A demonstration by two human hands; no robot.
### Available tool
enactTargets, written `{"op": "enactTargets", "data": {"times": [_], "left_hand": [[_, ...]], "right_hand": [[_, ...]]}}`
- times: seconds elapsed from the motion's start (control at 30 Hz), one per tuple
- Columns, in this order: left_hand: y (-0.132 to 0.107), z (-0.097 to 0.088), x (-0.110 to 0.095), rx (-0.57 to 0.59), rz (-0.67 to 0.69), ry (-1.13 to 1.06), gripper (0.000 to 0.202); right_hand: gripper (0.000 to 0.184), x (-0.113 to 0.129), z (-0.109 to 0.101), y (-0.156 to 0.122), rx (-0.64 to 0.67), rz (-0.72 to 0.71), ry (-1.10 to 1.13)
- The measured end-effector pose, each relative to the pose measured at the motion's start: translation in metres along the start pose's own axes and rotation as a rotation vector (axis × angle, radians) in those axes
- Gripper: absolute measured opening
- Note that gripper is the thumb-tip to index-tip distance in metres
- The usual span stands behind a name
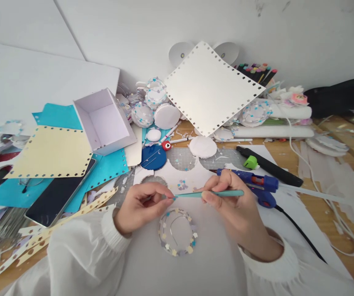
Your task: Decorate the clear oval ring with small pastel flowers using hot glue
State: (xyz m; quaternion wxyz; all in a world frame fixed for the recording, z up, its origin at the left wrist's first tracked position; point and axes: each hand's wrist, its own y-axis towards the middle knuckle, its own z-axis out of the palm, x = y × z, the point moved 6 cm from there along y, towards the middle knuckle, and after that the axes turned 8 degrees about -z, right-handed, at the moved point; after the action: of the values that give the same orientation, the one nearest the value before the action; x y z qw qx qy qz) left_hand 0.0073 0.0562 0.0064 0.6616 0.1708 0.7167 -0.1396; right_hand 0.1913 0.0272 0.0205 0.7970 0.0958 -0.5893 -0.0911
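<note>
My right hand [231, 207] is closed around teal tweezers [218, 193], whose tip points left. My left hand [143, 203] is in a pinch, its thumb and forefinger at that tip. A tiny blue piece [175, 198] shows between these fingertips; its exact shape is too small to tell. Just below both hands lies a ring of wire [190, 249] set with small white, yellow, blue and grey stars. Beyond the hands, a small heap of loose stars [182, 184] rests on the white paper.
A blue hot glue gun [262, 181] lies right of my right hand, its black cord trailing forward. At left are a phone [61, 193], a white open box [103, 119] and star-punched cards. A white star-edged card [214, 88] leans at the back.
</note>
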Motion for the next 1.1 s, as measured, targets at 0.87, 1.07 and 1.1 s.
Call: {"op": "enactTargets", "data": {"times": [0.87,1.07,1.1], "left_hand": [[-0.001,-0.004,0.005,-0.043,-0.028,-0.025,0.008],[0.000,-0.005,0.007,-0.051,-0.053,-0.031,0.011],[0.000,-0.005,0.007,-0.050,-0.053,-0.034,0.011]], "right_hand": [[0.018,0.008,0.001,-0.001,-0.006,-0.030,-0.096],[0.021,0.006,0.000,0.002,-0.011,-0.015,-0.061],[0.021,0.005,0.000,0.002,-0.010,-0.013,-0.068]]}}
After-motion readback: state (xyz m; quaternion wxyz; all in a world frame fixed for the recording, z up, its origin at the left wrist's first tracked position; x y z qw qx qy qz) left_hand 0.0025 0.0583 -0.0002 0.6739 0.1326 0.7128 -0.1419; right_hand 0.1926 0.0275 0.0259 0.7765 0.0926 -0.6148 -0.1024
